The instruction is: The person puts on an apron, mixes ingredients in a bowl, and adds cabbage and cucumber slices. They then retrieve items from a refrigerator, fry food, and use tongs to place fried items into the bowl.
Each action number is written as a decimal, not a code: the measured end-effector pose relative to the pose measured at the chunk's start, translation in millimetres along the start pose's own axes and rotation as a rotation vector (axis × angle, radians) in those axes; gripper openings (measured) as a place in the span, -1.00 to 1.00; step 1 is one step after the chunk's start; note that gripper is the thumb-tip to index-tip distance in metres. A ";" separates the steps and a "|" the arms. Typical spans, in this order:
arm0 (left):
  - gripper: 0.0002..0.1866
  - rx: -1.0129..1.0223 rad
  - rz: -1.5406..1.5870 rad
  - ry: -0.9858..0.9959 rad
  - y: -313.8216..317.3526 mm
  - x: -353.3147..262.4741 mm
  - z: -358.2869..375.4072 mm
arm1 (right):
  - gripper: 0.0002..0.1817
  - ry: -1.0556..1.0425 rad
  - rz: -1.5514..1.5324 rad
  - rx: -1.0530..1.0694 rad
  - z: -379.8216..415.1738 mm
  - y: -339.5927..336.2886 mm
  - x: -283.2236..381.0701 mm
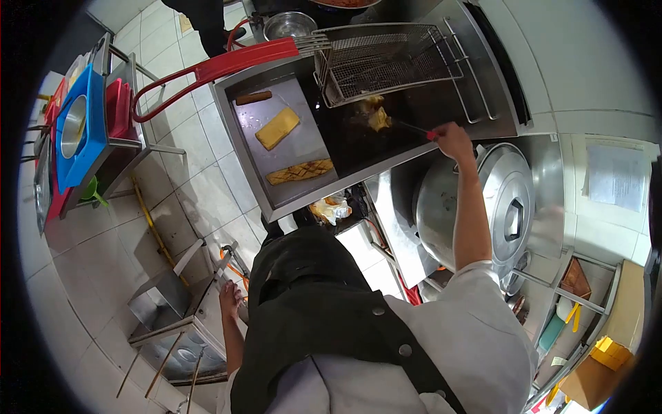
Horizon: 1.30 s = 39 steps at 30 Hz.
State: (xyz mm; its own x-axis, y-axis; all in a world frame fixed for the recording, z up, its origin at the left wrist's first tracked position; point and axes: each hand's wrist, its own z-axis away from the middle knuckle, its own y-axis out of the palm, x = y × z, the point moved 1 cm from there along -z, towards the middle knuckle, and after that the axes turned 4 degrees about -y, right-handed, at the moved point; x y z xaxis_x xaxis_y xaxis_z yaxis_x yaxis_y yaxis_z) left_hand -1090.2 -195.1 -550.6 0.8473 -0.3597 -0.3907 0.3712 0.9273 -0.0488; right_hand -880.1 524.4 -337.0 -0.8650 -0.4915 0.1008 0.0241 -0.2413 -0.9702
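My right hand (456, 143) is closed round the red handle of a thin metal utensil (414, 129). Its far end meets yellow pieces of food (378, 120) in the dark oil of the fryer (358, 148). Above them, a wire fry basket (386, 62) with a red handle (241, 60) rests across the fryer. On the metal tray at its left lie a yellow block (278, 128), a scored golden piece (301, 172) and a brown stick (254, 98). Low at my side, my left hand (231, 298) has curled fingers beside a metal piece; what they hold, if anything, I cannot tell.
A large lidded pot (507, 200) stands right of my arm. At left, a rack carries a blue tub (83, 131) and red trays (118, 107). A metal bowl (289, 25) sits behind the fryer, near another person's dark-clothed leg (207, 24). Shelves (583, 297) stand at lower right.
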 end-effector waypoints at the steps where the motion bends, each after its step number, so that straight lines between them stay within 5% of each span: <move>1: -0.73 -0.010 -0.038 -0.043 0.1 2.3 -3.5 | -0.79 -0.013 -0.061 0.020 0.5 -1.4 -7.9; 18: -0.70 -0.011 -0.057 -0.053 7.1 2.7 -1.1 | -0.66 0.044 -0.265 -0.052 -31.9 26.7 21.7; 20: -0.74 -0.142 0.002 -0.075 17.9 -5.2 12.9 | -0.61 0.083 -0.236 -0.102 -30.9 28.7 16.3; 24: -0.75 0.004 -0.029 -0.078 -11.6 27.0 -11.6 | -0.60 0.063 -0.430 -0.129 -40.0 67.2 -24.5; 25: -0.75 0.001 -0.445 0.396 -28.2 46.4 -29.5 | -0.66 0.157 -0.665 -0.039 -32.9 57.4 -11.7; 27: -0.76 -0.001 -0.862 0.878 -30.6 51.6 -33.5 | -0.71 0.253 -0.902 0.050 -30.7 58.0 7.9; 28: -0.74 0.068 -0.550 0.495 -26.1 48.5 -27.7 | -0.76 0.319 -1.057 0.075 -32.2 63.8 14.4; 30: -0.73 0.131 -0.244 0.116 -17.0 37.3 -16.2 | -0.81 0.390 -1.218 0.095 -35.5 75.5 24.2; 32: -0.70 0.056 -0.191 -0.042 -16.8 29.5 -12.9 | -0.80 0.423 -1.227 0.110 -41.6 89.7 35.7; 39: -0.59 -0.090 -0.104 -0.012 -7.9 9.1 4.2 | -0.75 0.544 -1.367 -0.032 -95.1 131.5 80.0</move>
State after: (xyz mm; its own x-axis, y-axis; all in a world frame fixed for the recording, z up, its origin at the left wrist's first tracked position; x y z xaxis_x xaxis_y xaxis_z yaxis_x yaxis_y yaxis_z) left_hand -1083.8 -206.2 -549.9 0.8106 -0.4553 -0.3682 0.4222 0.8902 -0.1712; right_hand -993.8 532.9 -477.5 -0.2841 0.4685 0.8365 -0.9538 -0.2275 -0.1964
